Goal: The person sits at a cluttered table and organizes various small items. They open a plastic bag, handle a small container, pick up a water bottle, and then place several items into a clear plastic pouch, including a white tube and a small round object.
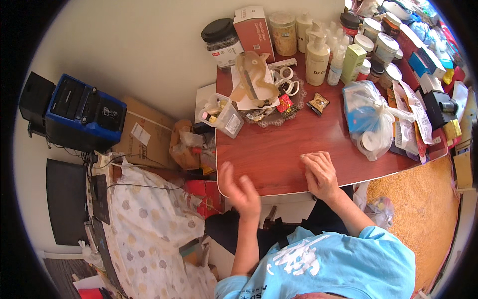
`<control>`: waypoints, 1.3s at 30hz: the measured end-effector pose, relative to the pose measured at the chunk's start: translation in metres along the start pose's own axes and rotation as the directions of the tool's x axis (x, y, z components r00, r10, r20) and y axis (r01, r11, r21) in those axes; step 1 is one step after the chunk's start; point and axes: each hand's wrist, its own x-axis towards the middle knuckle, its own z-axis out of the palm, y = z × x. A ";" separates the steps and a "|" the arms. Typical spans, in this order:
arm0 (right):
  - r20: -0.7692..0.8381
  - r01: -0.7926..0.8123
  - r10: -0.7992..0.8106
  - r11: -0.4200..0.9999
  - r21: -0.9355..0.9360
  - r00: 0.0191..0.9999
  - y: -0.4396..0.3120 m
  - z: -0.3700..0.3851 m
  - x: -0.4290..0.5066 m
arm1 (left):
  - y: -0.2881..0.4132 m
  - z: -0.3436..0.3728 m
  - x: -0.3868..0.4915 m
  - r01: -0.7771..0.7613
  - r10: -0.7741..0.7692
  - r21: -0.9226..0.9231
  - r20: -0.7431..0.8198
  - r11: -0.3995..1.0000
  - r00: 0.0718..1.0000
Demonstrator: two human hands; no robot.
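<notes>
My left hand (241, 192) is raised over the near left corner of the red-brown wooden table (269, 153). It is blurred, with its thumb and fingers apart and nothing in it. Close to the table's front edge, my right hand (321, 173) has its fingers bent together; its palm side is hidden, and no held thing shows. Beyond the hands lie a small gold-and-black wrapped packet (318, 103) and a red patterned packet (287, 105). A clear plastic container (223, 116) of small items stands at the left edge. To the right sits a knotted plastic bag (368, 119) with a blue item inside.
Pump bottles (317, 61), a black-lidded jar (221, 41), a red-and-white carton (254, 31) and several lidded jars (384, 46) line the back. A translucent beige mask-shaped item (255, 76) lies on paper. Left of the table are a cardboard box (143, 130) and a cloth-covered surface (149, 220).
</notes>
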 end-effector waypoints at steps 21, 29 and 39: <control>0.041 -0.053 0.047 0.988 0.147 0.998 0.016 0.002 0.074 | 0.017 0.059 0.030 0.041 -0.160 0.327 0.347 0.944 0.924; 0.270 -0.248 0.246 0.968 -0.027 0.931 0.047 0.059 0.151 | 0.015 0.058 0.034 -0.004 -0.105 0.278 0.378 0.960 0.920; -0.038 -0.013 0.016 0.998 0.069 0.999 0.028 0.004 0.098 | 0.026 0.053 0.036 0.308 -0.232 -0.280 0.275 0.909 0.933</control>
